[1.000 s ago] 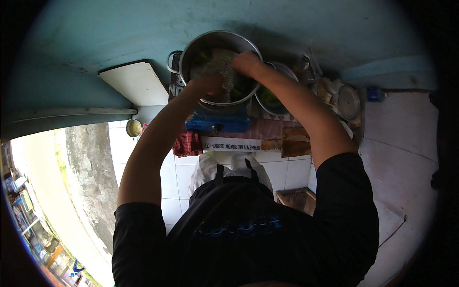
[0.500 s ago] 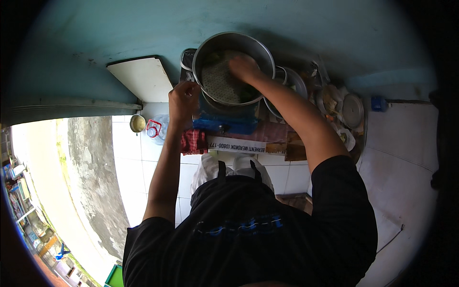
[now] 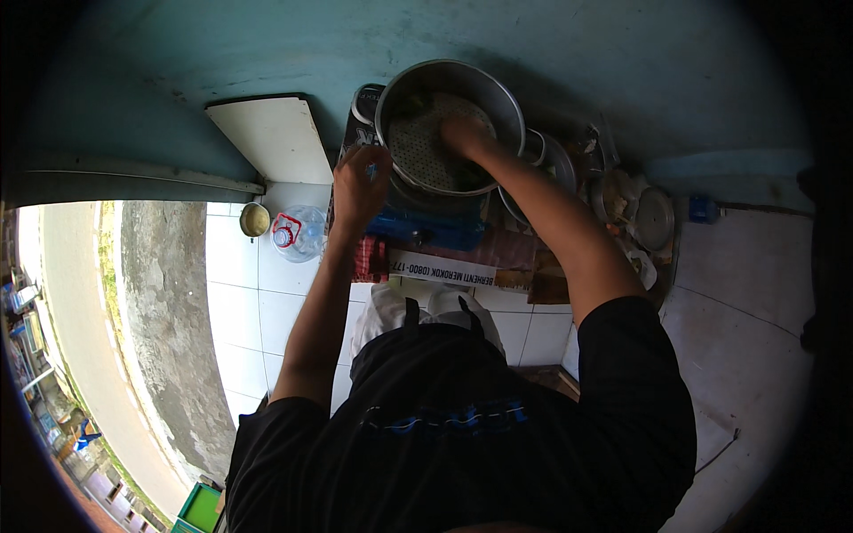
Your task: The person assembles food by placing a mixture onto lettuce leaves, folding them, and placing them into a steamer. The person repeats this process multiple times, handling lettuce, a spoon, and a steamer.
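Your right hand [image 3: 466, 138] is down inside the pot [image 3: 499, 105], over the perforated plate [image 3: 419, 151]; its fingertips are blurred, so you can't tell whether they're spread or pinching. Your left hand [image 3: 362, 186] is just beside the pot's left rim, fingers curled in; whether they pinch anything is unclear. The pot is toward the far edge of the counter [image 3: 511, 247], above the blue stove [image 3: 444, 233]. A red cloth [image 3: 370, 262] lies at the near left corner.
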Motion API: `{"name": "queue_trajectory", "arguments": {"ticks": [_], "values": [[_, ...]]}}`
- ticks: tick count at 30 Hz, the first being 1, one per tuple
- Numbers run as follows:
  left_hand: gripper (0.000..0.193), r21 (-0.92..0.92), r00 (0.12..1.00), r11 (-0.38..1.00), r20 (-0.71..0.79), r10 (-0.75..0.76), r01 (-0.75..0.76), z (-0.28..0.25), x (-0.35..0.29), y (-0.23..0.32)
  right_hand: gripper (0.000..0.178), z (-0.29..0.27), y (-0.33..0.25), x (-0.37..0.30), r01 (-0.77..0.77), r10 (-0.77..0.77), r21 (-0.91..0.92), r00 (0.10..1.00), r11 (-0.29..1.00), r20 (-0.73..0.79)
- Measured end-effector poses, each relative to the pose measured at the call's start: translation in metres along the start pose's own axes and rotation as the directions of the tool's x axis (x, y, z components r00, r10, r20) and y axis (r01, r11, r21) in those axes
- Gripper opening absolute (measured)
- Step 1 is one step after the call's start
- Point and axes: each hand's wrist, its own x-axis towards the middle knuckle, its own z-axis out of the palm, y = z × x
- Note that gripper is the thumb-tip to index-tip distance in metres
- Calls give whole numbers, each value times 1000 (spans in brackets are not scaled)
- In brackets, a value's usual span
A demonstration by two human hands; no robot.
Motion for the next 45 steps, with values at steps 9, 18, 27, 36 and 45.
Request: {"name": "queue_trajectory", "arguments": {"ticks": [9, 18, 27, 36, 45], "values": [[38, 268, 995, 960, -41, 90, -76, 14, 37, 4, 33, -7, -13, -10, -49, 48, 16, 994, 999, 99], [48, 416, 985, 899, -34, 167, -138, 37, 54, -13, 33, 11, -10, -5, -52, 51, 83, 999, 995, 12], [51, 379, 991, 919, -39, 131, -107, 42, 54, -18, 31, 27, -7, 0, -9, 11, 41, 999, 999, -33], [53, 411, 980, 896, -25, 196, -169, 43, 57, -23, 29, 46, 2, 10, -44, 65, 198, 993, 979, -100], [55, 389, 981, 906, -25, 194, -169, 44, 55, -28, 29, 24, 3, 19, 39, -39, 3, 991, 999, 126]]}}
